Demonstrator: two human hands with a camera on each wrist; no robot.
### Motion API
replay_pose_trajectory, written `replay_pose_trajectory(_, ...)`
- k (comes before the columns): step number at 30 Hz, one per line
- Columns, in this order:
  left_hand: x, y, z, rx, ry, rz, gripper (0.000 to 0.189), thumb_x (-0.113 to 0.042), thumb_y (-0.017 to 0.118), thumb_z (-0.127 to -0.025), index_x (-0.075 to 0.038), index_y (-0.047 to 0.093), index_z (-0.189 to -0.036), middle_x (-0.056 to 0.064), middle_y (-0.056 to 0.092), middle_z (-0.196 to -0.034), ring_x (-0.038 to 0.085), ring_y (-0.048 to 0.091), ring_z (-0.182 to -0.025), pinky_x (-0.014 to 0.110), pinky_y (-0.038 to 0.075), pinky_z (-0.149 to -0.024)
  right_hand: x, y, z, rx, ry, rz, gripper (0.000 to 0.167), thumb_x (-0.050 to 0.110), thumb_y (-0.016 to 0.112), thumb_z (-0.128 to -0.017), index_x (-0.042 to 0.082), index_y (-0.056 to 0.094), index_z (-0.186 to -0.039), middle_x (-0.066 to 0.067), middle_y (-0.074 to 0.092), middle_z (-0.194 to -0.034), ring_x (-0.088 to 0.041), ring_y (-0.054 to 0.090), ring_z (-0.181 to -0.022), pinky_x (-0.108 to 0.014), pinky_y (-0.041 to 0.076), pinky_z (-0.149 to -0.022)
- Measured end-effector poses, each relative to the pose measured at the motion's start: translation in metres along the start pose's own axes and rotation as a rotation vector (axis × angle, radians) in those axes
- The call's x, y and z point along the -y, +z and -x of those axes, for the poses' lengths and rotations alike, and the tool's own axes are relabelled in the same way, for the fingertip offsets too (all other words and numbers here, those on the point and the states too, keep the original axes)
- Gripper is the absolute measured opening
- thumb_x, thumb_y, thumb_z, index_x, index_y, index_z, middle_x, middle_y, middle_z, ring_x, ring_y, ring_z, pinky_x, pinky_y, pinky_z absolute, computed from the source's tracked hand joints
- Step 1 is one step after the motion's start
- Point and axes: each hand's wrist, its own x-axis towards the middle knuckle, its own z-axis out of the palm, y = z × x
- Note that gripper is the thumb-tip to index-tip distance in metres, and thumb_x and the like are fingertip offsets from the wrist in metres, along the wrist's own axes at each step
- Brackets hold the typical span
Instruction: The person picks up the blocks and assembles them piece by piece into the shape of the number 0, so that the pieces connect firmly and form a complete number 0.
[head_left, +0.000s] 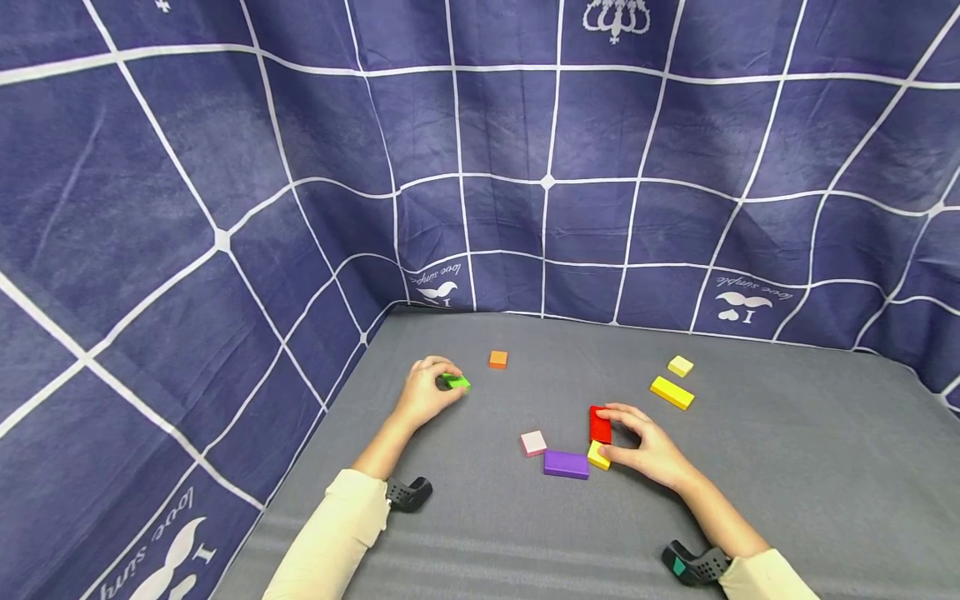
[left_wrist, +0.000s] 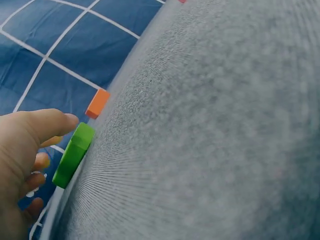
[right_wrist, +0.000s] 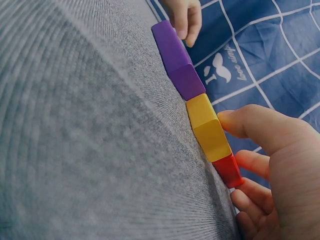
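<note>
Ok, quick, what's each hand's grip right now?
Left hand: closed around the green block.
Right hand: spans the red block and the adjoining yellow block; can't tell whether it's closed on them.

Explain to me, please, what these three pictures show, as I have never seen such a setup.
There is no machine here: a person works bare-handed. The wide picture comes from a camera worn on the head, looking forward and down; the second and third come from the left and right wrists. On the gray surface lie an orange block, a pink block, a purple block, a long yellow block and a pale yellow block, with a patterned blue curtain behind. The left hand has its thumb and fingers around a green block. The right hand spans a red block and a small yellow block, thumb at the yellow one, fingers at the red.
</note>
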Motion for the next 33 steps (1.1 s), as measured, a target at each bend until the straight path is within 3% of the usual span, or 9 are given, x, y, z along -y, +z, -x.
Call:
replay_pose_trajectory(5,0.005,0.002,0.003,0.019,-0.082,0.030,0.032,-0.016,0.085,-0.071,-0.007,0.074,-0.100,0.017,0.061,-0.117,0.037,0.054,-0.111,0.049,0.040,-0.096,0.000,0.000,0.001,-0.007,-0.009,0.015,0.043,0.001,0.078,-0.076,-0.004,0.064,-0.117,-0.024,0.057,-0.124,-0.041,0.053,-0.112,-0.014,0.034,-0.094)
replay_pose_trajectory(11,0.011,0.005,0.003,0.016,-0.112,0.068,0.033,-0.013,0.085,-0.070,-0.008,0.073,-0.100,0.015,0.063,-0.113,0.033,0.058,-0.109,0.047,0.041,-0.097,-0.003,0.001,0.002,-0.004,-0.008,0.043,0.044,0.004,0.078,-0.077,-0.004,0.064,-0.117,-0.024,0.056,-0.125,-0.039,0.053,-0.112,-0.021,0.039,-0.094)
replay_pose_trajectory(17,0.014,0.006,0.004,-0.002,-0.115,0.089,0.032,-0.013,0.085,-0.069,-0.008,0.074,-0.099,0.013,0.063,-0.113,0.032,0.058,-0.110,0.046,0.042,-0.097,0.001,-0.001,0.001,0.005,0.039,0.018,0.044,0.002,0.078,-0.077,-0.003,0.065,-0.118,-0.023,0.056,-0.125,-0.041,0.053,-0.114,-0.027,0.041,-0.095)
replay_pose_trajectory(21,0.013,0.005,0.004,-0.013,-0.107,0.095,0.032,-0.013,0.086,-0.068,-0.008,0.075,-0.097,0.012,0.065,-0.113,0.031,0.059,-0.111,0.045,0.041,-0.098,-0.015,0.003,0.002,0.009,0.061,0.043,0.046,0.003,0.078,-0.077,0.000,0.064,-0.121,-0.021,0.056,-0.128,-0.038,0.052,-0.117,-0.033,0.041,-0.097)
replay_pose_trajectory(26,0.009,0.008,0.004,-0.005,-0.090,0.114,0.032,-0.013,0.087,-0.067,-0.008,0.075,-0.096,0.009,0.066,-0.112,0.029,0.060,-0.110,0.043,0.042,-0.098,-0.039,0.009,0.002,-0.001,0.046,0.055,0.047,0.006,0.079,-0.077,0.003,0.064,-0.122,-0.017,0.055,-0.130,-0.036,0.052,-0.118,-0.024,0.037,-0.098)
replay_pose_trajectory(33,-0.008,0.013,0.003,0.042,-0.057,0.145,0.032,-0.014,0.087,-0.067,-0.010,0.075,-0.096,0.006,0.065,-0.113,0.026,0.060,-0.110,0.041,0.043,-0.097,-0.042,0.008,0.002,-0.003,0.019,0.010,0.048,0.012,0.081,-0.077,0.007,0.066,-0.122,-0.013,0.056,-0.130,-0.032,0.052,-0.117,-0.021,0.036,-0.097)
